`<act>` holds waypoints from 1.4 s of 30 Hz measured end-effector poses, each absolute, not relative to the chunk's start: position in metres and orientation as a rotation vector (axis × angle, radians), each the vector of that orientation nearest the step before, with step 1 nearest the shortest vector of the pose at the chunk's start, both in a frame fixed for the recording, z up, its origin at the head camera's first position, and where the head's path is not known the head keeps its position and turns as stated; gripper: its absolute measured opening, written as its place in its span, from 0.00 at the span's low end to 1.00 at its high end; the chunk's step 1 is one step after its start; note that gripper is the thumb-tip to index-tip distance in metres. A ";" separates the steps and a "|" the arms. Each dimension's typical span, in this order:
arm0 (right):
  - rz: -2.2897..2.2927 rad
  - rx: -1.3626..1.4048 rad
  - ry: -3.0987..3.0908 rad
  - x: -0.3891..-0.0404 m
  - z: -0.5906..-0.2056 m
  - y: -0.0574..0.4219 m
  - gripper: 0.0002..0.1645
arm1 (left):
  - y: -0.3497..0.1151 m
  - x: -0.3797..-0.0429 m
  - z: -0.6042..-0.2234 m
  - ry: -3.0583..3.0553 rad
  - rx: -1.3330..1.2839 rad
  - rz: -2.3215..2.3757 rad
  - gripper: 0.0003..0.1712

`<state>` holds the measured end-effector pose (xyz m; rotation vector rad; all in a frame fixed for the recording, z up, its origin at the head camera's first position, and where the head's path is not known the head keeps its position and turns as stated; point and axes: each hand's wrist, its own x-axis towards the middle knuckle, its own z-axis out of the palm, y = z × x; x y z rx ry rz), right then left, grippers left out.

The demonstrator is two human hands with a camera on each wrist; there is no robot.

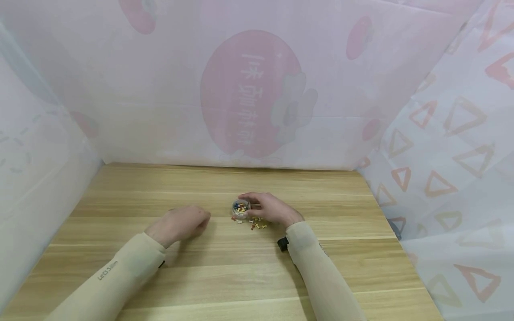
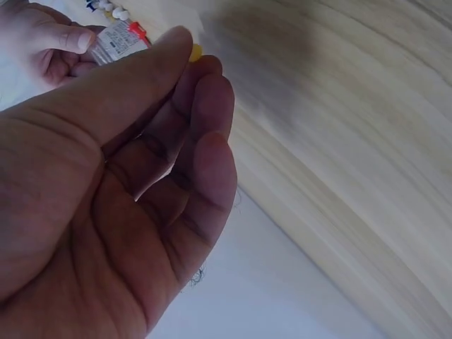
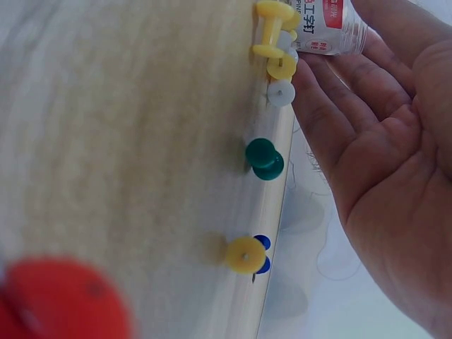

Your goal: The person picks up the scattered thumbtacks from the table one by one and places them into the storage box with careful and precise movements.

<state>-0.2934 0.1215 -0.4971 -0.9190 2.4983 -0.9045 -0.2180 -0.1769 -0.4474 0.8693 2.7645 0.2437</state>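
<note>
My left hand (image 1: 182,224) is a little above the table, left of the jar. Between thumb and index fingertip it pinches a push pin, of which only a yellow tip (image 2: 195,52) shows in the left wrist view. My right hand (image 1: 273,208) grips a small clear jar (image 3: 328,28) with a printed label, its fingers and thumb around the side. Colourful push pins (image 1: 241,208) lie inside the jar. Loose push pins are scattered beside it, among them a green pin (image 3: 263,157), a yellow pin (image 3: 246,254) and a blurred red pin (image 3: 67,300) close to the right wrist camera.
The wood-grain table (image 1: 225,285) reaches back to a pink printed sheet (image 1: 168,98). Patterned white sheets stand along the left and right sides. A small black object (image 1: 283,244) sits at the right sleeve's cuff.
</note>
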 end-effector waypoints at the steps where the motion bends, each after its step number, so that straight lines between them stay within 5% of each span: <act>1: -0.908 -0.921 2.497 -0.293 -0.497 0.122 0.37 | -0.176 -0.219 -0.448 2.766 0.870 0.244 0.15; 18: -0.934 -0.927 2.482 -0.294 -0.499 0.122 0.38 | -0.153 -0.227 -0.449 2.846 0.929 0.397 0.05; 42: -0.929 -0.917 2.482 -0.295 -0.498 0.122 0.37 | -0.122 -0.256 -0.452 3.008 0.914 0.526 0.05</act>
